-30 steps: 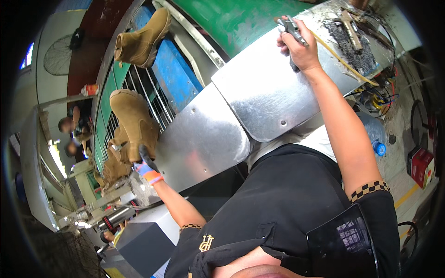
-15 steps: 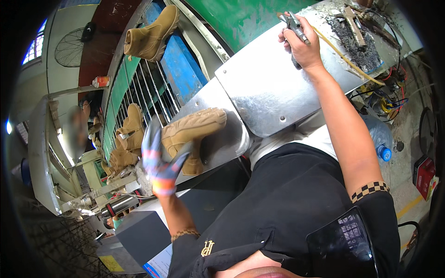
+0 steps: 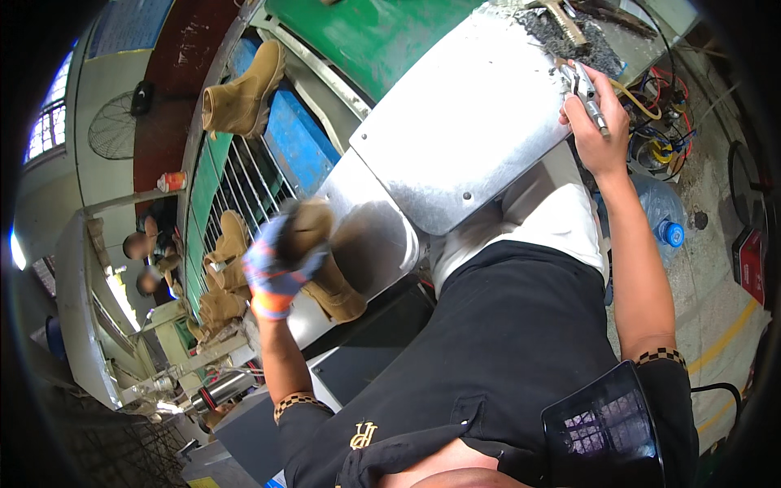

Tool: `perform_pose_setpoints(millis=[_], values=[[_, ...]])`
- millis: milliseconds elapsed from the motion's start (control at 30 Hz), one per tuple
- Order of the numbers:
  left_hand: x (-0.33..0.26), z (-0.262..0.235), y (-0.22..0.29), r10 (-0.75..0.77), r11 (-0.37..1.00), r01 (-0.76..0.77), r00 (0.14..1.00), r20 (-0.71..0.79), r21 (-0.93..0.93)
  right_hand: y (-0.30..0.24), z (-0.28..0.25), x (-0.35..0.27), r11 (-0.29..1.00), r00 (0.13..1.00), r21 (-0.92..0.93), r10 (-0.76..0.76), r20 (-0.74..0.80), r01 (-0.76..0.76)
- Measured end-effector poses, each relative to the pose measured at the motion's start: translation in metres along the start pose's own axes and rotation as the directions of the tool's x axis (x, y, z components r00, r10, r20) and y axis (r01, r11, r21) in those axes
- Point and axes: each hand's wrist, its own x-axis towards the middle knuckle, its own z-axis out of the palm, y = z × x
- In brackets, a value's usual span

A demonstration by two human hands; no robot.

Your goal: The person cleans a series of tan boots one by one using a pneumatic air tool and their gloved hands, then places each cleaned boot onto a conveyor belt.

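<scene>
My left hand, in a grey-and-orange glove, grips a tan boot by its upper shaft. The boot is tilted over the left part of the metal bench, with its shaft opening up and its foot toward me; motion smears the glove and the shaft. Bare, my right hand is closed around a small silver hand tool that looks like an air gun. It holds the tool above the right end of the shiny metal bench top. A yellowish hose runs close by that hand.
Another tan boot lies on the conveyor beside a blue block. Several tan boots stand at left, with people beyond. A metal tool rests on dark debris at far right. A water bottle stands right of my arm.
My left hand, open before, has taken hold of the boot and turned it from lying on its side. My right hand has moved right and nearer with the tool.
</scene>
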Motion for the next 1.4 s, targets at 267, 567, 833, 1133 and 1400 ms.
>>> perform_pose_setpoints(millis=[267,567,833,1133,1400], values=[[0.005,-0.007,-0.024,-0.172,0.929,-0.16,0.613,-0.771,-0.334,-0.059,0.068,-0.016,0.918,0.836,0.394,-0.255,0.486,0.05],[0.074,-0.005,-0.025,-0.159,0.896,-0.095,0.844,-0.513,-0.434,-0.146,0.104,-0.012,0.761,0.609,0.61,-0.596,0.523,0.221],[0.103,-0.006,-0.043,-0.156,0.827,-0.124,0.886,-0.436,-0.548,-0.19,0.158,0.009,0.543,0.573,0.772,-0.765,0.292,0.331],[0.116,-0.003,-0.07,-0.15,0.767,-0.119,0.922,-0.356,-0.631,-0.144,0.161,-0.015,0.766,0.696,0.629,-0.524,0.491,0.133],[0.122,0.003,-0.108,-0.182,0.627,-0.066,0.957,-0.228,-0.776,-0.105,0.152,-0.039,0.754,0.735,0.657,-0.431,0.523,-0.025]])
